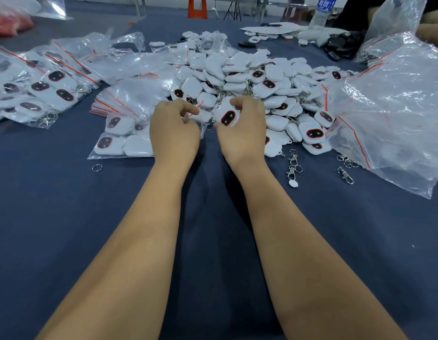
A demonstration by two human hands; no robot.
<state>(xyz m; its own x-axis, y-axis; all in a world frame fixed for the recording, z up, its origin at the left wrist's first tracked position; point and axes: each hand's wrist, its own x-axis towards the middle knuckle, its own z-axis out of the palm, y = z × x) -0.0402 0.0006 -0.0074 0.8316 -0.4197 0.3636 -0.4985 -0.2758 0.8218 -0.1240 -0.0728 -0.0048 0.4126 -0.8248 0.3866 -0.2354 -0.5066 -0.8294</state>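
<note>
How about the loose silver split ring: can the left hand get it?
Probably yes: the silver split ring lies alone on bare blue cloth near the left hand, uncovered. That hand must first drop the clear red-striped bag it pinches.

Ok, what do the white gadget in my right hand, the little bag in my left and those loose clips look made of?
The white gadget: likely hard plastic, smooth semi-gloss shell with a glossy black oval window.
The little bag: thin clear plastic film, crinkled and glinting, red strip at its mouth.
The loose clips: probably metal, bright silvery shine.
</note>
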